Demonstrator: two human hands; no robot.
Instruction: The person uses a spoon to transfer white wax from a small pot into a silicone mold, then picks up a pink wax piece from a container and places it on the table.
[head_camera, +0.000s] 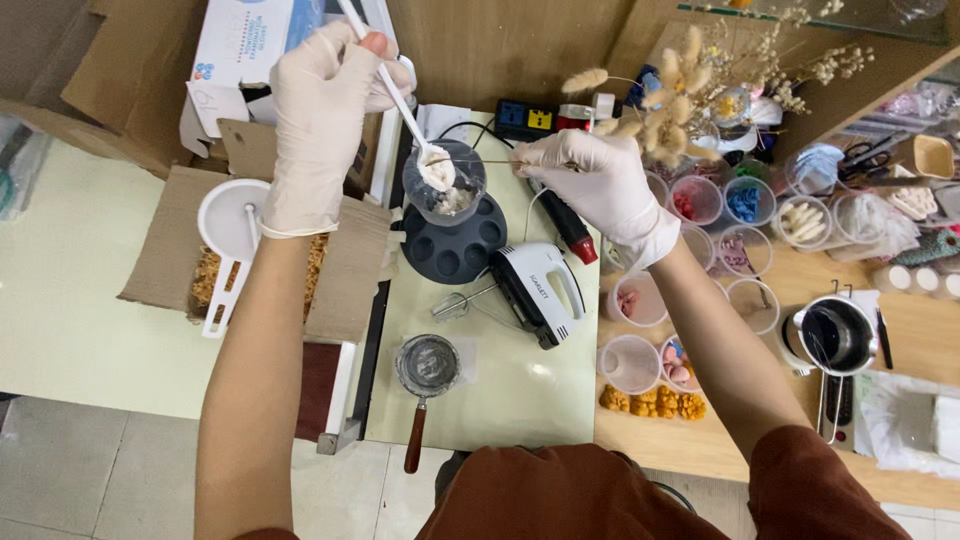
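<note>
Below and to the right of the left hand (322, 110), a spoon (400, 100) is gripped by its handle, its long axis slanting down into the cup (445, 185), where white paste is held in the bowl. Just right of the cup, the right hand (590, 180) is closed on a thin stick (480, 161) laid level across the rim.

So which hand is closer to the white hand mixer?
Right. The right hand is just above the white hand mixer, pinching a thin stick over the glass cup. The left hand is farther, up left, holding the white spoon.
</note>
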